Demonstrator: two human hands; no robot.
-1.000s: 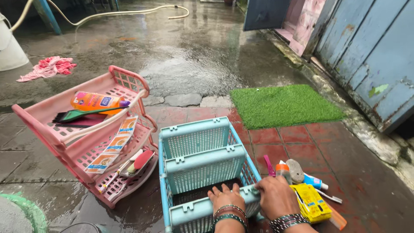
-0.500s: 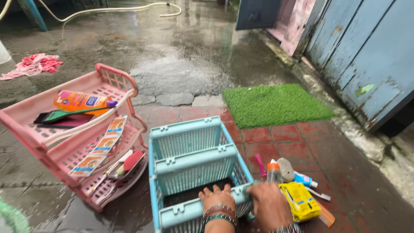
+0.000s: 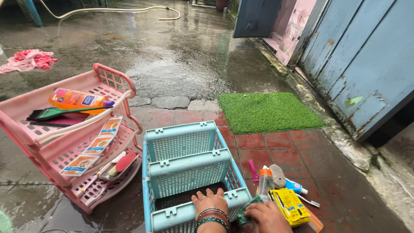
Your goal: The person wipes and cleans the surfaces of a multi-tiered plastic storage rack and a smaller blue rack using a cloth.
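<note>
A light blue plastic tiered rack (image 3: pixel 185 170) lies on its back on the wet floor in front of me. My left hand (image 3: pixel 210 203), with bangles on the wrist, rests on the rack's nearest shelf edge, fingers spread over it. My right hand (image 3: pixel 265 215) is at the rack's right side, closed on a green cloth (image 3: pixel 248 207) pressed against the rack. Just right of it lie a small bottle with an orange cap (image 3: pixel 265 181), a grey pumice stone (image 3: pixel 278 174), a tube (image 3: pixel 295 186) and a yellow packet (image 3: pixel 291 206).
A pink tiered rack (image 3: pixel 69 142) leans at the left, holding an orange bottle (image 3: pixel 77 99), sachet strips and brushes. A green turf mat (image 3: pixel 267 112) lies ahead on red tiles. Blue doors (image 3: pixel 362 64) line the right. A hose (image 3: pixel 129 9) and a pink rag (image 3: pixel 26 59) lie farther off.
My right hand has slid down from the rack's shelf edge to its lower right side, with the green cloth now showing under it. The camera view shifted slightly left and down.
</note>
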